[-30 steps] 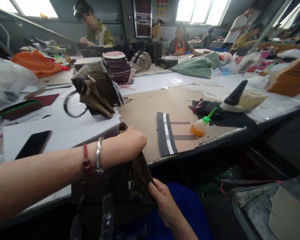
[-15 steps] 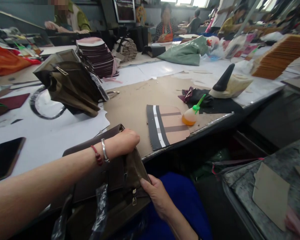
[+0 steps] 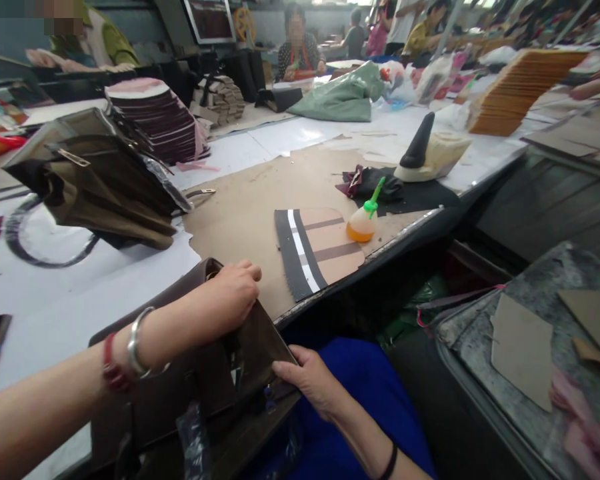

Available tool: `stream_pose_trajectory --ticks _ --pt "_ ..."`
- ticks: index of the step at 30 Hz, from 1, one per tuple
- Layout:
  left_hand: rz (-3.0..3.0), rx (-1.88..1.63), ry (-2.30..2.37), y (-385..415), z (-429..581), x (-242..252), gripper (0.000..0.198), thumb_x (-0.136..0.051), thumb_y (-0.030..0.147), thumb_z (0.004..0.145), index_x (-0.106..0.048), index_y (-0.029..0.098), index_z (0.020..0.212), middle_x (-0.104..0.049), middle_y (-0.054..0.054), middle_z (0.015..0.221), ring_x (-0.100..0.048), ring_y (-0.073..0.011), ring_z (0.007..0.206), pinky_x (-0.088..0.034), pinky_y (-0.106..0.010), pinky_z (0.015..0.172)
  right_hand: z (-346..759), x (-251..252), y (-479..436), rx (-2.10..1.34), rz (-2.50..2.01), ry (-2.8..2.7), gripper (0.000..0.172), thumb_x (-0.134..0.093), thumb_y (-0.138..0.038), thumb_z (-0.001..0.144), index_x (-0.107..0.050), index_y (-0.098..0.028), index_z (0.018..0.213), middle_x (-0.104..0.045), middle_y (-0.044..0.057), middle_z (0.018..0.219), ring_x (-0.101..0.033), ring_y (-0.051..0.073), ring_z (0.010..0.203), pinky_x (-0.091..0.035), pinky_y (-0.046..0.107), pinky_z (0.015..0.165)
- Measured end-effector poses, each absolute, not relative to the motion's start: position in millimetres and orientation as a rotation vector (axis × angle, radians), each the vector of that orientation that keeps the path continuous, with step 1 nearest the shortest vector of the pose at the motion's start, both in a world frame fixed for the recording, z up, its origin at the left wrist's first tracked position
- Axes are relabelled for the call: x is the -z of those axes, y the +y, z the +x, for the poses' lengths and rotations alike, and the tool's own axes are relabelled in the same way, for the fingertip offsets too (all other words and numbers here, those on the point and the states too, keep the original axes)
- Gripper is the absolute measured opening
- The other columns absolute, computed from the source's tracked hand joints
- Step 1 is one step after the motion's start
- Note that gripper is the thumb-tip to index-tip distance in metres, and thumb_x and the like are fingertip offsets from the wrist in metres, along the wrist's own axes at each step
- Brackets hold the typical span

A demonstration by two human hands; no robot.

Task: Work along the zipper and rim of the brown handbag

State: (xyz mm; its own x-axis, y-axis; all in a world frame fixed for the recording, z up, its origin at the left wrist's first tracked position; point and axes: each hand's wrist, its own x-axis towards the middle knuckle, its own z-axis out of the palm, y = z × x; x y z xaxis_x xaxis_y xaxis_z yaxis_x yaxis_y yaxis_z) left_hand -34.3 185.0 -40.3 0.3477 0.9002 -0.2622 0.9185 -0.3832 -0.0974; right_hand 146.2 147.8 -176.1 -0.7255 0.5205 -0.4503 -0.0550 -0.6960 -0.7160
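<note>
A dark brown leather bag [image 3: 180, 380] rests over the near edge of the worktable [image 3: 405, 230] and hangs down toward my lap. My left hand [image 3: 230, 297] is closed over the bag's top edge, wrist wearing a silver bangle and a red bead bracelet. Below it my right hand [image 3: 310, 380] pinches the bag's lower right corner from underneath. Clear plastic wrap [image 3: 195, 440] hangs off the bag's front.
On the tan board lie a striped leather panel [image 3: 313, 250] and an orange glue bottle with a green nozzle [image 3: 363, 223]. An olive-brown bag [image 3: 95, 183], stacked cut pieces [image 3: 155, 117] and a black cone form [image 3: 420, 143] stand farther back. A grey tray with scraps [image 3: 535, 333] sits at right. Other people work at the far side.
The view has dropped and swung rightward. My left hand has shifted on the bag's top edge and both hands keep hold of the bag.
</note>
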Motion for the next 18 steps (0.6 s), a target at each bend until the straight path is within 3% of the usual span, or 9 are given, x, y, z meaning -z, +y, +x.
stream_pose_trajectory --ticks 3,8,13,18 --pt "2.423 0.260 1.580 170.8 -35.4 22.2 0.024 -0.040 0.014 0.077 -0.058 0.015 0.062 -0.057 -0.007 0.088 -0.051 -0.0176 0.078 -0.039 -0.028 0.070 143.7 182.2 151.5 -2.408 -0.940 -1.045 0.037 -0.071 -0.041 0.057 -0.056 -0.011 0.072 -0.053 -0.001 0.060 -0.046 0.008 0.051 -0.035 0.019 0.049" --pt "2.140 0.318 1.510 149.3 -36.3 11.1 0.026 -0.034 0.024 0.084 -0.056 0.018 0.072 -0.056 -0.001 0.069 -0.051 -0.0135 0.063 -0.036 -0.024 0.059 141.4 191.0 157.1 -2.367 -0.955 -1.148 0.031 -0.067 -0.038 0.060 -0.057 -0.011 0.071 -0.051 -0.002 0.058 -0.044 0.007 0.050 -0.033 0.019 0.048" --pt "2.034 0.396 1.563 139.9 -31.9 10.4 0.029 -0.032 0.030 0.084 -0.052 0.018 0.067 -0.054 0.001 0.061 -0.050 -0.0125 0.055 -0.033 -0.024 0.053 142.8 194.5 159.0 -2.357 -0.960 -1.193 0.027 -0.066 -0.034 0.059 -0.057 -0.011 0.069 -0.050 -0.003 0.056 -0.043 0.007 0.050 -0.032 0.019 0.048" --pt "1.984 0.392 1.682 146.8 -38.4 18.6 0.025 -0.042 0.037 0.080 -0.055 0.019 0.069 -0.057 0.000 0.062 -0.053 -0.0144 0.058 -0.034 -0.023 0.052 144.0 195.2 159.4 -2.376 -0.939 -1.198 0.029 -0.066 -0.037 0.059 -0.058 -0.012 0.071 -0.052 -0.003 0.059 -0.045 0.008 0.053 -0.035 0.019 0.051"
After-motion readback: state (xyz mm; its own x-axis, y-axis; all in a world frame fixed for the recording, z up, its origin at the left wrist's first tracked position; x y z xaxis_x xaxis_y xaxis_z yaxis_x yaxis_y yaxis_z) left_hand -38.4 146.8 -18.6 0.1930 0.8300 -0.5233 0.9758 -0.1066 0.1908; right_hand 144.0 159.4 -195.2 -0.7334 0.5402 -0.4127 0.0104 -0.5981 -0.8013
